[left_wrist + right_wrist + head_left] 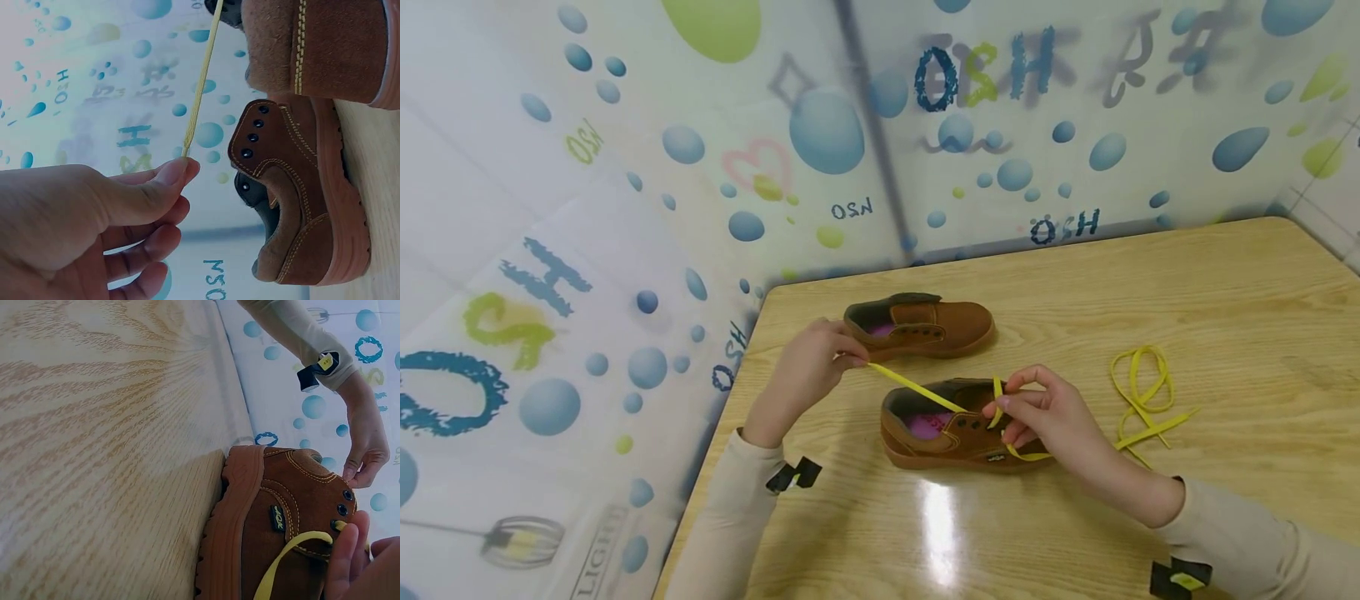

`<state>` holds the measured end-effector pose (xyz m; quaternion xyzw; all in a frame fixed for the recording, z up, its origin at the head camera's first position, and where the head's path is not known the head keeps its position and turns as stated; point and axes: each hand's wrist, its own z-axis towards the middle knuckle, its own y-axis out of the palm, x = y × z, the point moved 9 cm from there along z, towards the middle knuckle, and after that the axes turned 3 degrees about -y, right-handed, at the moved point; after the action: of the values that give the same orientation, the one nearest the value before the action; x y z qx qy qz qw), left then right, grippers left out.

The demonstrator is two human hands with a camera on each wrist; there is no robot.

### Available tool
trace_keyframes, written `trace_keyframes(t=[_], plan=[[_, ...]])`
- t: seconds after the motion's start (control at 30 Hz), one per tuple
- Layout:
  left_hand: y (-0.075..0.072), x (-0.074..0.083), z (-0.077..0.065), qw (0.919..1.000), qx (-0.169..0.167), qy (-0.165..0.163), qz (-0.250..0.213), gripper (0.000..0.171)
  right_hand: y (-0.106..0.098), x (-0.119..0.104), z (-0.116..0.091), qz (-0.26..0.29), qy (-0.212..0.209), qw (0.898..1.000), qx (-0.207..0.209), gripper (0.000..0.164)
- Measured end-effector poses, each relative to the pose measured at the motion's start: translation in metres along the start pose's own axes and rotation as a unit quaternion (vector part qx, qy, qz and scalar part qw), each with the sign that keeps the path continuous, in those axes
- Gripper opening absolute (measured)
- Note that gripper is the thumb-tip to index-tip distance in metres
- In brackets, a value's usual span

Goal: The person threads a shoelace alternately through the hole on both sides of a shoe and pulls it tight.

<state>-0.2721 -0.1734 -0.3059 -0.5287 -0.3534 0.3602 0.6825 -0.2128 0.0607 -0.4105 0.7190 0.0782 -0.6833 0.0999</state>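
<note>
A brown shoe [970,437] with a pink insole stands nearer the person, its toe to the right. My left hand [820,367] pinches the end of a yellow shoelace [917,388] between thumb and index finger. That lace runs taut down to the shoe's opening. Over the eyelets, my right hand [1045,417] holds another stretch of yellow lace with its thumb and fingers. In the right wrist view, a yellow lace [294,547] comes out of an eyelet beside the right fingers [350,553]. Two dark eyelets above it carry no lace.
Behind stands a second brown shoe [966,325], unlaced, its toe also to the right. A loose tangle of yellow lace [1150,400] lies on the wooden table [1247,333] at the right. A sheet printed with bubbles [880,183] hangs along the table's far and left edges.
</note>
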Motion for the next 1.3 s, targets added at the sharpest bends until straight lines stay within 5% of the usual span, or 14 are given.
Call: trace_keyframes(t=[0.43,0.9,1.3], plan=[[-0.025,-0.007,-0.009,0.9992,0.033,-0.016,-0.012,0.009,-0.002,0.011,0.001,-0.008,0.031,0.999,-0.008,0.033],[-0.037,-0.012,-0.015,0.9984,0.051,-0.014,0.018,0.009,-0.004,0.012,0.003,-0.07,-0.011,0.997,-0.02,0.031],[-0.053,-0.024,-0.03,0.9968,0.073,-0.031,-0.006,0.007,-0.006,0.016,0.008,-0.085,0.027,0.996,-0.01,0.03]])
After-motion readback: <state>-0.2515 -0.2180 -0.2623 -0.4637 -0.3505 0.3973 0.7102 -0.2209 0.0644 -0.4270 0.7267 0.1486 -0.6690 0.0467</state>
